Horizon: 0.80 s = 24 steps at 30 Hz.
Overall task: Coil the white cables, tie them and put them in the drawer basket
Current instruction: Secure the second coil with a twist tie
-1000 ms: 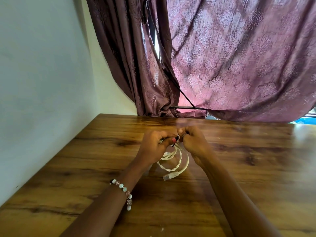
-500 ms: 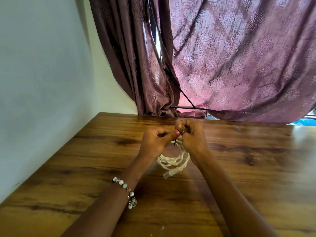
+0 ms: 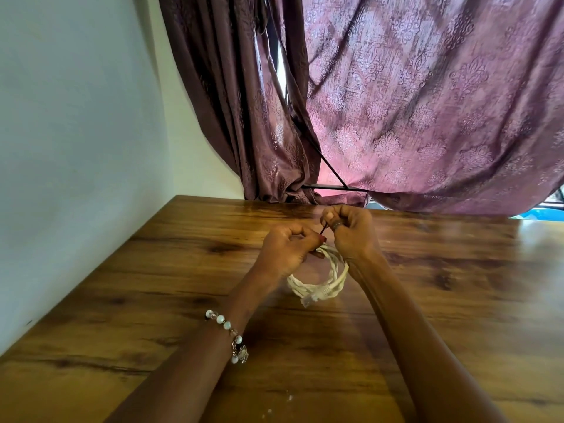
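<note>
A coiled white cable (image 3: 317, 285) with a clear plug at its lower end hangs between my hands, just above the wooden table (image 3: 152, 285). My left hand (image 3: 287, 248) grips the top of the coil with curled fingers. My right hand (image 3: 351, 230) pinches a thin dark tie (image 3: 323, 231) that runs down to the coil's top. Both hands are close together, and the spot where the tie meets the cable is partly hidden by my fingers. No drawer basket is in view.
A white wall (image 3: 76, 148) borders the table on the left. Purple patterned curtains (image 3: 412, 117) hang behind the table's far edge, with a black rod (image 3: 332, 187) at their base. Bare wood lies around my arms.
Both hands have lifted slightly and moved away from me with the coil. My right hand has pulled the dark tie upward, and the coil hangs lower between my wrists.
</note>
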Each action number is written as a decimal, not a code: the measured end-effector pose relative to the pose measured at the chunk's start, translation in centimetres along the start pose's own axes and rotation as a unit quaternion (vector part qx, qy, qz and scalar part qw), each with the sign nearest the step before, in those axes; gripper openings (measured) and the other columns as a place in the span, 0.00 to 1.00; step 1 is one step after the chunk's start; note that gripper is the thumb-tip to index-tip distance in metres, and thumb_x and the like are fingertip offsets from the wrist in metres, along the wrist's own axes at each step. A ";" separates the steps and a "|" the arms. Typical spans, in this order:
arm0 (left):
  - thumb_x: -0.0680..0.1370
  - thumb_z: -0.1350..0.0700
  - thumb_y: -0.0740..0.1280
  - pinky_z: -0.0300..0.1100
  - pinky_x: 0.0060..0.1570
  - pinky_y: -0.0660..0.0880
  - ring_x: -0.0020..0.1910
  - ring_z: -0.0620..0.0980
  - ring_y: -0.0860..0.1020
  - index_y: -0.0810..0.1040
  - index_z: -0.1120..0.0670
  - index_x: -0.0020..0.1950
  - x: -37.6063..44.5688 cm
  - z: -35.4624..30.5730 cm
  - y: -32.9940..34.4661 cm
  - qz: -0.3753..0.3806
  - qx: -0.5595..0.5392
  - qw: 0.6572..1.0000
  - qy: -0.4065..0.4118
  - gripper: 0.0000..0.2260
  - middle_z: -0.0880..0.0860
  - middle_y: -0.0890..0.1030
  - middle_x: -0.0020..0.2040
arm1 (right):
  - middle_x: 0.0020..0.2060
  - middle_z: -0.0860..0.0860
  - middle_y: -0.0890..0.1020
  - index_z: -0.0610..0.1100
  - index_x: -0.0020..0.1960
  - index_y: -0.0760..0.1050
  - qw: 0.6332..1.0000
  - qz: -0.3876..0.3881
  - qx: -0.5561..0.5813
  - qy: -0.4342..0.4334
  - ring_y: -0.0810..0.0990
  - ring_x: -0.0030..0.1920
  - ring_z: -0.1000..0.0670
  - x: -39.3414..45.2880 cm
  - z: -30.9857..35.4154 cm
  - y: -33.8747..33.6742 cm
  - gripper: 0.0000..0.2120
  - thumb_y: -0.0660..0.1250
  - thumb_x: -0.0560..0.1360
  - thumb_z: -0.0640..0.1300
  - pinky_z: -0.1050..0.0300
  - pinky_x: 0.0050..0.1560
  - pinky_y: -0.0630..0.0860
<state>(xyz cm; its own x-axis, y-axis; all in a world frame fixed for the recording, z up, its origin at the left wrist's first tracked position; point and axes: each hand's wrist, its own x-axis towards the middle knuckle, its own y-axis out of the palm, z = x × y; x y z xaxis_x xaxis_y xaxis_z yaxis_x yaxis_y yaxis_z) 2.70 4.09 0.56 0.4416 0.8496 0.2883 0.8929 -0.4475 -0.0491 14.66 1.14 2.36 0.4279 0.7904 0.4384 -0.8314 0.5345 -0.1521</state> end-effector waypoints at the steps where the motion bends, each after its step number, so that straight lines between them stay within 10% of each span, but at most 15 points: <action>1: 0.75 0.67 0.67 0.29 0.23 0.65 0.19 0.38 0.71 0.78 0.63 0.39 -0.1 0.0 0.0 0.003 0.005 1.000 0.012 0.05 0.44 0.74 0.20 | 0.33 0.45 0.76 0.34 0.42 0.76 1.000 0.009 0.020 0.008 0.73 0.31 0.56 -0.1 0.1 -0.2 0.08 0.61 0.77 0.29 0.72 0.29 0.68; 9: 0.76 0.67 0.67 0.28 0.25 0.65 0.20 0.36 0.70 0.79 0.63 0.41 0.1 0.5 -1.0 -0.010 0.026 0.998 0.054 0.04 0.42 0.73 0.19 | 0.39 0.38 0.82 0.31 0.49 0.78 0.980 0.084 0.135 0.119 0.81 0.39 0.46 -0.6 -0.4 -0.6 0.05 0.67 0.73 0.30 0.53 0.43 0.80; 16: 0.76 0.59 0.69 0.31 0.29 0.66 0.23 0.36 0.71 0.80 0.57 0.37 0.2 0.8 -1.0 -0.005 0.038 0.998 0.051 0.08 0.42 0.75 0.22 | 0.33 0.47 0.78 0.38 0.40 0.77 0.997 0.073 -0.034 0.006 0.76 0.36 0.52 -0.6 -0.4 0.2 0.07 0.65 0.74 0.29 0.55 0.37 0.76; 24: 0.76 0.63 0.68 0.36 0.31 0.65 0.23 0.36 0.69 0.72 0.52 0.32 0.7 1.5 -0.2 -0.008 0.080 0.995 0.061 0.14 0.41 0.71 0.21 | 0.34 0.40 0.73 0.38 0.31 0.70 0.983 0.044 0.123 0.132 0.72 0.33 0.46 -0.5 0.4 0.7 0.16 0.53 0.71 0.24 0.57 0.30 0.71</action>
<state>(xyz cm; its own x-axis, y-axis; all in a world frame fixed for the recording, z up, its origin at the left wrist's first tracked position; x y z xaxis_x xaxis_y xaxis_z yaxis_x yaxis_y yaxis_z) 2.98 5.22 -0.66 0.4229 0.8115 0.4033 0.9061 -0.3762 -0.1934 13.74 1.01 2.38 0.4007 0.8979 0.1821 -0.9159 0.3979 0.0533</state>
